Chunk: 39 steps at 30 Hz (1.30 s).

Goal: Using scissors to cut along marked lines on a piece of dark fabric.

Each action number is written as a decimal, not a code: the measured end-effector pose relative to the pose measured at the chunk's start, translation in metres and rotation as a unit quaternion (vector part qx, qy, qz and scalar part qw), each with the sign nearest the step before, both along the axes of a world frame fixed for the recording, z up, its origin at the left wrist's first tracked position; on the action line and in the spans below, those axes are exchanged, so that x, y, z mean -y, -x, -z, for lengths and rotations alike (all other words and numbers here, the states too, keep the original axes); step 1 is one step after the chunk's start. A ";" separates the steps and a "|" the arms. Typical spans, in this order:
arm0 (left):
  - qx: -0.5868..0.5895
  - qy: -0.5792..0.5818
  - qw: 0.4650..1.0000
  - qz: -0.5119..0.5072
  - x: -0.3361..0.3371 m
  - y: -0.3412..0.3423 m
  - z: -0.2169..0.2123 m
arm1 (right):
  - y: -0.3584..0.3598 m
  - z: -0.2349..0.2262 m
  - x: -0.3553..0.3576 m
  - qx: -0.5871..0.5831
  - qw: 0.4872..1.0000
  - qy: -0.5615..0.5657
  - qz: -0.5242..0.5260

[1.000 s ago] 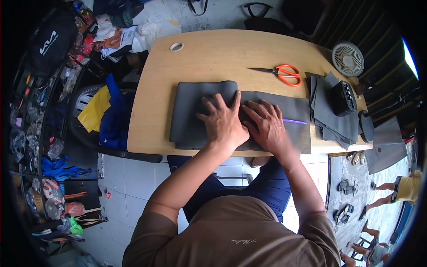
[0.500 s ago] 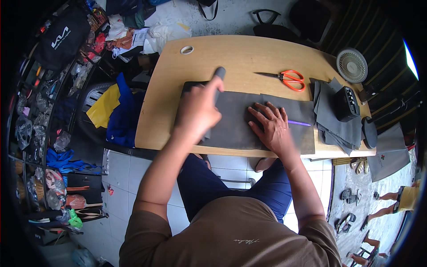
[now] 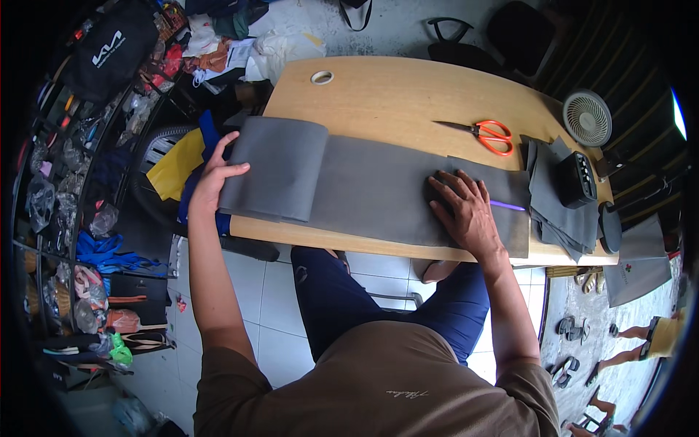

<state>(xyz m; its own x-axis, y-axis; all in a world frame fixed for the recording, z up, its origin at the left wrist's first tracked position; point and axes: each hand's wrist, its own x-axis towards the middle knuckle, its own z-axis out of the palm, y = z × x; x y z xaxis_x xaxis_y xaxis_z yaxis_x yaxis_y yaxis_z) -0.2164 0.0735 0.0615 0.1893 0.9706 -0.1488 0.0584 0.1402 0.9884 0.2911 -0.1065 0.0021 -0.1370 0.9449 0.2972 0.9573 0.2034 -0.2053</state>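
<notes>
A long dark grey sheet of fabric-like material [image 3: 378, 186] lies across the front of the table, and its left part is a thicker, folded or rolled section [image 3: 280, 164]. My left hand [image 3: 212, 178] grips the outer left edge of that section, thumb on top; some fingers are hidden. Toward the right end, my right hand [image 3: 466, 215] lies flat on the material with fingers spread, over a smaller dark grey piece [image 3: 477, 173]. A purple pen-like stick [image 3: 507, 206] rests just right of my right hand.
Orange-handled scissors [image 3: 494, 137] and a tape roll [image 3: 322, 77] lie farther back on the wooden table [image 3: 386, 95]. At right are stacked dark sheets [image 3: 557, 215], a black box-like device [image 3: 571, 180] and a small fan [image 3: 587, 119]. Crowded shelves [image 3: 73, 218] stand left.
My left hand has moved left to the outer edge of the folded section, which now lies spread leftward. The right hand stays flat on the sheet; the view has shifted slightly.
</notes>
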 end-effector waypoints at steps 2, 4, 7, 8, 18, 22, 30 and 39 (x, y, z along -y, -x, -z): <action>-0.021 0.000 1.000 0.019 0.003 -0.003 0.009 | 0.001 0.000 0.000 0.002 1.000 0.000 -0.001; -0.071 -0.007 0.997 0.016 0.004 0.000 0.019 | 0.001 -0.001 -0.001 0.000 1.000 0.004 -0.004; -0.146 -0.004 0.989 0.004 0.013 -0.015 0.017 | -0.004 0.004 -0.001 -0.001 1.000 0.005 -0.004; -0.235 -0.078 0.969 0.009 0.016 -0.019 0.017 | -0.005 0.004 -0.001 0.000 1.000 0.007 0.001; -0.531 -0.188 0.826 -0.019 0.043 -0.051 0.021 | -0.016 -0.002 0.008 -0.013 1.000 -0.001 0.000; -0.562 -0.395 0.726 -0.036 0.071 -0.099 0.012 | -0.018 -0.028 0.022 -0.099 0.986 -0.105 0.079; -0.443 -0.459 0.758 0.136 0.094 -0.177 0.022 | -0.076 -0.018 0.056 0.009 0.982 -0.110 0.155; -0.353 -0.507 0.754 0.223 0.123 -0.232 0.045 | -0.091 -0.014 0.065 0.018 0.975 -0.120 0.185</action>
<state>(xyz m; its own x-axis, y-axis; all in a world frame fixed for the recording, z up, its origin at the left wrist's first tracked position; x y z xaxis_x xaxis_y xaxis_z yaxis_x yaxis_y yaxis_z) 0.0156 -0.0493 0.0167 0.7511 0.5171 0.4104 0.4383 -0.8555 0.2756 0.3820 -0.1712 0.0162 0.1861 0.8356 0.5169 0.9800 -0.1197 -0.1593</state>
